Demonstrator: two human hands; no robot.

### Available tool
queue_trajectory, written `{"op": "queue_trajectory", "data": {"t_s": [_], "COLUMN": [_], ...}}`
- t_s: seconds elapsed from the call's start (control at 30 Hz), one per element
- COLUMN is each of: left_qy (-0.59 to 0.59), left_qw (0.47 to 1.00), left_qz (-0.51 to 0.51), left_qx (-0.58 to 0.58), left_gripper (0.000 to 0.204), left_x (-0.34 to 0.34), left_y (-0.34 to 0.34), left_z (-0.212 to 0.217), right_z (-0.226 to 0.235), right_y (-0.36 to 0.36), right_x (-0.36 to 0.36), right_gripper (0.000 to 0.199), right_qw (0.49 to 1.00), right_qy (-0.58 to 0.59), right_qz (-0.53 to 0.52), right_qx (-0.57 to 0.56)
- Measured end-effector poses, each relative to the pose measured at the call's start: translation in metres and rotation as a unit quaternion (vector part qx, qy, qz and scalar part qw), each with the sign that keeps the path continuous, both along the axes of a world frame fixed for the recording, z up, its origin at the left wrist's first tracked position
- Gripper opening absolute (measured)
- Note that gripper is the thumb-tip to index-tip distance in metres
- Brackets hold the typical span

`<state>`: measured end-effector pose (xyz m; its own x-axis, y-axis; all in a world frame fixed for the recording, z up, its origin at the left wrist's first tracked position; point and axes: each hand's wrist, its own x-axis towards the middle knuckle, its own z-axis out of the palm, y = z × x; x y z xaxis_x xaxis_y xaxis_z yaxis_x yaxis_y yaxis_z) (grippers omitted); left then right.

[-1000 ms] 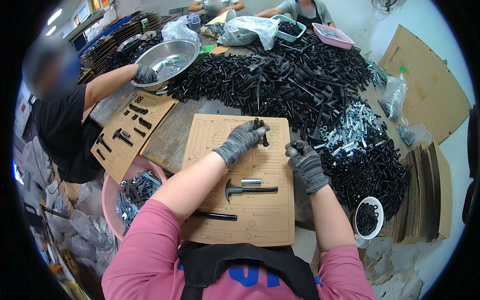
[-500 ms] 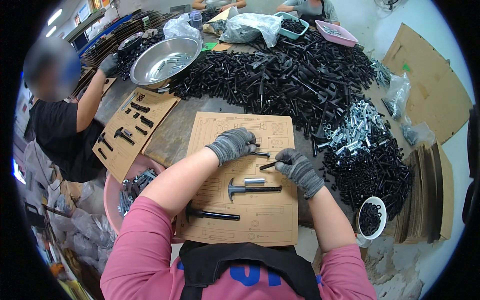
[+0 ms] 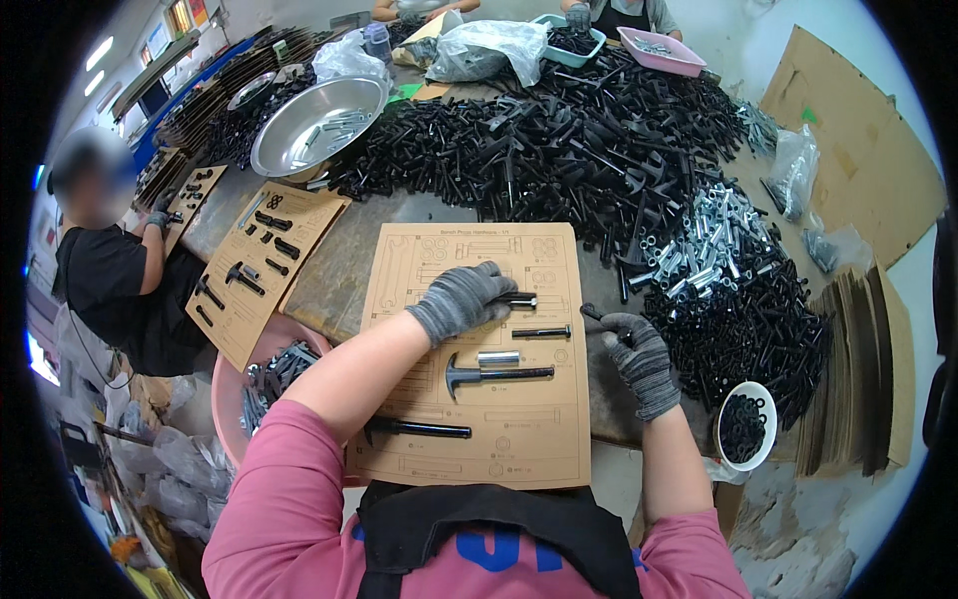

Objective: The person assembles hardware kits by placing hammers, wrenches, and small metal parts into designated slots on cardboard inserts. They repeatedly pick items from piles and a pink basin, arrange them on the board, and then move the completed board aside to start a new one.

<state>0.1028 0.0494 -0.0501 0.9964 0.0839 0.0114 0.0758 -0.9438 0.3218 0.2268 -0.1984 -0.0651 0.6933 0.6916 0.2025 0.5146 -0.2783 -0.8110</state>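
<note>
Left hand (image 3: 464, 298), gloved, fingers curled closed over a short black bolt (image 3: 519, 299) on the cardboard sheet (image 3: 529, 439); bolt lies crosswise, free end pointing right. Right hand (image 3: 636, 351) rests half-curled just off the sheet's right edge; whether it holds anything cannot be told.

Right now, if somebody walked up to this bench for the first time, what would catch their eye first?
Most likely the huge heap of black bolts and rods across the far half of the table, with a bright cluster of silver parts at its right edge. Nearer, a printed cardboard sheet carries a small hammer; the gloved left hand presses a black part onto it, and the gloved right hand rests just off its right edge.
</note>
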Motion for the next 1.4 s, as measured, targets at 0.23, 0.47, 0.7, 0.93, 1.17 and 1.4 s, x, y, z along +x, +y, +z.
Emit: {"op": "queue_trajectory", "data": {"t_s": [0.23, 0.47, 0.7, 0.93, 1.17, 1.4], "left_qy": [0.036, 0.037, 0.026, 0.018, -0.019, 0.024], "left_qw": [0.998, 0.996, 0.998, 0.999, 1.0, 1.0], "left_qz": [0.031, 0.025, -0.001, -0.027, -0.004, 0.003], "left_qx": [0.049, 0.079, 0.063, 0.036, -0.006, -0.007], "left_gripper": [0.035, 0.035, 0.032, 0.03, 0.035, 0.036], "left_x": [0.026, 0.026, 0.025, 0.023, 0.014, 0.016], "left_y": [-0.032, -0.034, -0.029, -0.023, -0.025, -0.025], "left_z": [0.01, 0.013, 0.006, 0.003, 0.008, 0.002], "right_z": [-0.004, -0.01, -0.008, -0.012, -0.015, -0.011], "right_y": [-0.007, -0.021, -0.019, -0.022, -0.025, -0.03], "right_x": [-0.001, 0.002, -0.001, 0.0, 0.0, -0.002], "right_gripper": [0.018, 0.02, 0.019, 0.019, 0.018, 0.02], "right_qw": [1.0, 0.999, 0.999, 0.998, 0.997, 0.997], "right_qy": [-0.006, 0.028, 0.032, 0.054, 0.042, 0.042], "right_qz": [-0.008, -0.006, -0.006, -0.007, -0.006, -0.025], "right_qx": [0.018, 0.03, 0.008, 0.012, 0.058, 0.051]}}
